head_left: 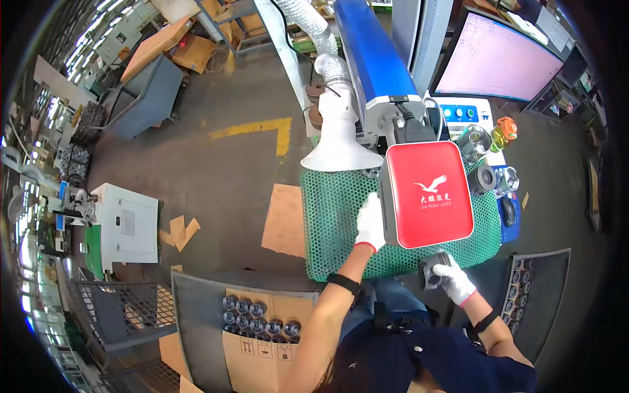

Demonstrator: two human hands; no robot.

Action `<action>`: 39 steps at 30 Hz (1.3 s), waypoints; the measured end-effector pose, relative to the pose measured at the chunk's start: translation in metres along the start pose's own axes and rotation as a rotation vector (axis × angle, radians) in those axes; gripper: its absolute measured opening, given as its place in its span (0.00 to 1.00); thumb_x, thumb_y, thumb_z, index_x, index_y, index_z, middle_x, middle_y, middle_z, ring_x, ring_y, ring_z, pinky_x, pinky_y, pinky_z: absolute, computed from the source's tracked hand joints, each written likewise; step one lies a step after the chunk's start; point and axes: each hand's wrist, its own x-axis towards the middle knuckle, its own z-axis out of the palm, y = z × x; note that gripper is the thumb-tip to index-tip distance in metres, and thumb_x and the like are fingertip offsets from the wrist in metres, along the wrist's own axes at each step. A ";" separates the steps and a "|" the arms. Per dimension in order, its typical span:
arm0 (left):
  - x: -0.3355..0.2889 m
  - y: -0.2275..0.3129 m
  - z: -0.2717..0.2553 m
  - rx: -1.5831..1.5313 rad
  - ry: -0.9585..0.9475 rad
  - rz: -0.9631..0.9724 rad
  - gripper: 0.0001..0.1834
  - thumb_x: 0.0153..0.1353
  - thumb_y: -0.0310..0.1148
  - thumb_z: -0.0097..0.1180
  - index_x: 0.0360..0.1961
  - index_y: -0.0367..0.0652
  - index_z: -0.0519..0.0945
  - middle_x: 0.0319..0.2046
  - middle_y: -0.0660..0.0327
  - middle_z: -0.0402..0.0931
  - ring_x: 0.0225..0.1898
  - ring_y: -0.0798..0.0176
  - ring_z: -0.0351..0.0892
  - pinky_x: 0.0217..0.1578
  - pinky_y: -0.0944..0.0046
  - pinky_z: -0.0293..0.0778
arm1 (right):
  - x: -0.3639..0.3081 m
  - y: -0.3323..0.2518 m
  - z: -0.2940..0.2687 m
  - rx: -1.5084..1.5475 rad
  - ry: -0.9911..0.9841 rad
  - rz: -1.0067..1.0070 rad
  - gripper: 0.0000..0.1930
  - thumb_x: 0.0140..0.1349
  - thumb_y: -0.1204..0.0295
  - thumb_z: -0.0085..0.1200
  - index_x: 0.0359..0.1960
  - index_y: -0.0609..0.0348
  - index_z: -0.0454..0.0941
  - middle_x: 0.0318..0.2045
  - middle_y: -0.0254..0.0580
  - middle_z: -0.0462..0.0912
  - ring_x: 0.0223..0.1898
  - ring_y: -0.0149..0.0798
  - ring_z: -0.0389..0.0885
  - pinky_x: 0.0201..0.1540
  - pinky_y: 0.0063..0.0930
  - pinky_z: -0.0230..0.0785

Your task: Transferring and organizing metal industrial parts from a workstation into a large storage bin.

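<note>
My right hand [458, 283], in a white glove, grips a dark grey piston [430, 270] just beyond the near edge of the green mesh mat [334, 223]. My left hand [371, 224], also gloved in white, reaches over the mat along the left side of the red-topped laser head [429, 226]. That head hides part of its fingers and anything they touch. A white funnel-shaped extraction hood [341, 141] stands just beyond the left hand. Another dark, ring-shaped part [483, 178] rests at the mat's right side.
A blue machine arm [377, 52] runs back from the laser head. Drinking bottles [504, 134], a black mouse [508, 211] and a monitor [495, 56] are on the right. Boxed pistons [257, 324] stand at lower left, with more in a grey bin [540, 295] at lower right.
</note>
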 end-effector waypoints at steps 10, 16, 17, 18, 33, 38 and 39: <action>-0.175 0.003 -0.095 -0.227 0.393 -0.053 0.52 0.40 0.40 0.82 0.66 0.33 0.69 0.52 0.51 0.74 0.56 0.54 0.75 0.60 0.54 0.73 | 0.127 -0.031 0.061 -1.416 -0.119 -0.796 0.27 0.75 0.55 0.44 0.69 0.55 0.66 0.65 0.43 0.75 0.64 0.45 0.75 0.67 0.48 0.68; -0.328 -0.080 -0.099 -0.730 0.597 -0.392 0.42 0.46 0.25 0.78 0.62 0.39 0.70 0.49 0.56 0.75 0.50 0.57 0.80 0.48 0.59 0.82 | 0.147 -0.040 0.096 -1.106 -0.357 -0.721 0.31 0.68 0.59 0.51 0.72 0.53 0.61 0.69 0.46 0.66 0.68 0.50 0.67 0.69 0.51 0.65; -0.345 -0.086 -0.098 -0.774 0.629 -0.431 0.39 0.47 0.22 0.76 0.61 0.40 0.70 0.50 0.55 0.76 0.49 0.55 0.81 0.47 0.57 0.84 | 0.148 -0.041 0.100 -1.297 -0.287 -0.849 0.36 0.60 0.61 0.58 0.70 0.51 0.61 0.66 0.50 0.66 0.67 0.54 0.66 0.68 0.52 0.64; -0.360 -0.092 -0.096 -0.818 0.659 -0.471 0.36 0.49 0.18 0.73 0.59 0.42 0.70 0.51 0.53 0.77 0.47 0.53 0.83 0.45 0.54 0.85 | 0.149 -0.042 0.103 -1.432 -0.213 -0.939 0.41 0.52 0.63 0.66 0.69 0.49 0.62 0.64 0.53 0.66 0.66 0.59 0.66 0.67 0.53 0.63; -0.413 -0.121 -0.072 -0.931 0.665 -0.446 0.36 0.53 0.17 0.67 0.63 0.40 0.67 0.51 0.45 0.80 0.49 0.45 0.85 0.49 0.46 0.85 | 0.185 -0.023 0.103 -1.539 -0.003 -0.934 0.38 0.63 0.50 0.59 0.72 0.49 0.62 0.67 0.59 0.67 0.69 0.60 0.64 0.71 0.51 0.59; -0.407 -0.117 -0.082 -0.750 0.662 -0.432 0.40 0.51 0.17 0.70 0.65 0.39 0.65 0.54 0.47 0.76 0.51 0.50 0.83 0.50 0.50 0.85 | 0.147 -0.031 0.130 -1.526 0.046 -0.721 0.41 0.63 0.44 0.56 0.74 0.44 0.58 0.69 0.58 0.66 0.70 0.62 0.64 0.73 0.50 0.55; -0.397 -0.108 -0.083 -0.642 0.642 -0.378 0.42 0.50 0.18 0.72 0.66 0.39 0.64 0.55 0.49 0.74 0.50 0.53 0.81 0.49 0.53 0.84 | 0.148 -0.034 0.123 -1.540 0.072 -0.784 0.41 0.61 0.45 0.58 0.72 0.49 0.62 0.69 0.58 0.63 0.70 0.61 0.63 0.72 0.50 0.58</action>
